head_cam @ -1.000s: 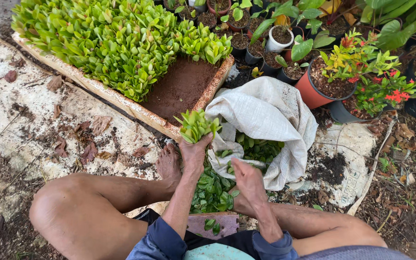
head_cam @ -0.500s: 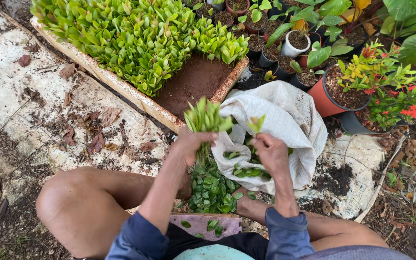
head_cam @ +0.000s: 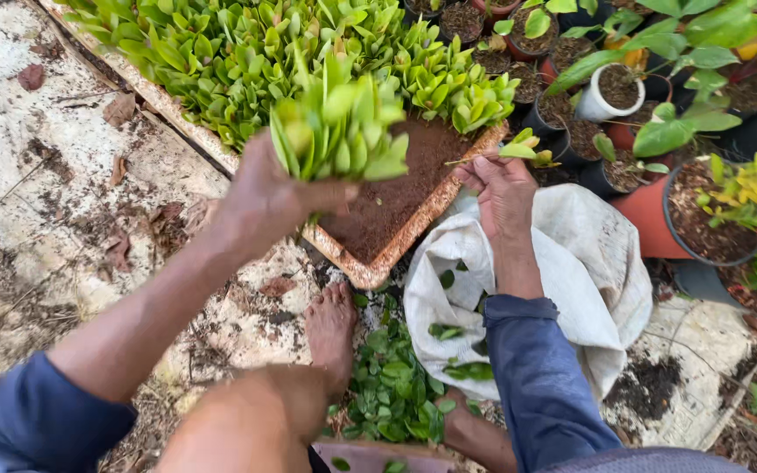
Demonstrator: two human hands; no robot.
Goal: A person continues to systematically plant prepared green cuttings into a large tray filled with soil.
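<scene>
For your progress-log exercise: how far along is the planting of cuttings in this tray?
Done: most of the tray is packed with upright green cuttings. In hand: the left hand grips a bunch over the tray, and the right hand holds one cutting at the edge of the bare soil. Left: that bare near corner, plus cuttings in the sack.
</scene>
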